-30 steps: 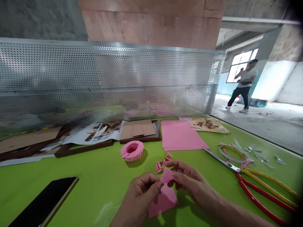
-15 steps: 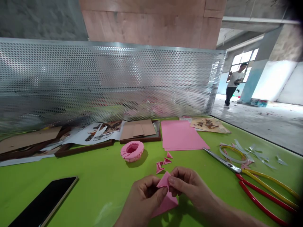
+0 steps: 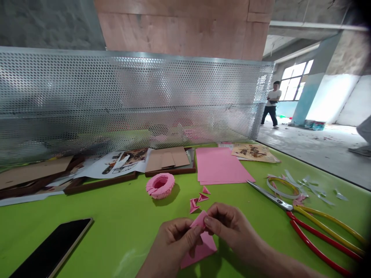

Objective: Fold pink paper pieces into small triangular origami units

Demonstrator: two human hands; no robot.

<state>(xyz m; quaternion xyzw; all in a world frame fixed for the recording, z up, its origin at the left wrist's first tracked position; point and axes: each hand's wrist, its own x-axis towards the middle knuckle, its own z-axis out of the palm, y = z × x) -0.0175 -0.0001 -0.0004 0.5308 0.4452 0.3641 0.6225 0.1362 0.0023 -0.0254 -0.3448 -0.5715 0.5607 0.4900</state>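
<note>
Between both hands is a small folded piece of pink paper [image 3: 199, 220]. My left hand [image 3: 176, 239] pinches its lower left side between thumb and fingers. On the right edge, my right hand [image 3: 227, 224] grips it with thumb and index finger. Beneath the hands lies a larger pink paper piece [image 3: 203, 249], partly hidden by my left hand. Just beyond my fingers, several small folded pink paper triangles [image 3: 203, 197] rest on the green table. Farther left sits a pink ring [image 3: 171, 189] built from folded paper.
Large scissors [image 3: 285, 205] with red and yellow handles lie at right, near a tape roll [image 3: 271, 187] and clear scraps. Pink sheets [image 3: 220, 166] lie behind. A phone [image 3: 55, 247] is at left. Brown frames [image 3: 101, 183] line a perforated metal screen [image 3: 130, 100]. A person [image 3: 272, 104] walks beyond.
My left thumb has moved up over the folded paper, whose visible part looks smaller. The distant person has moved left, and the view has shifted slightly.
</note>
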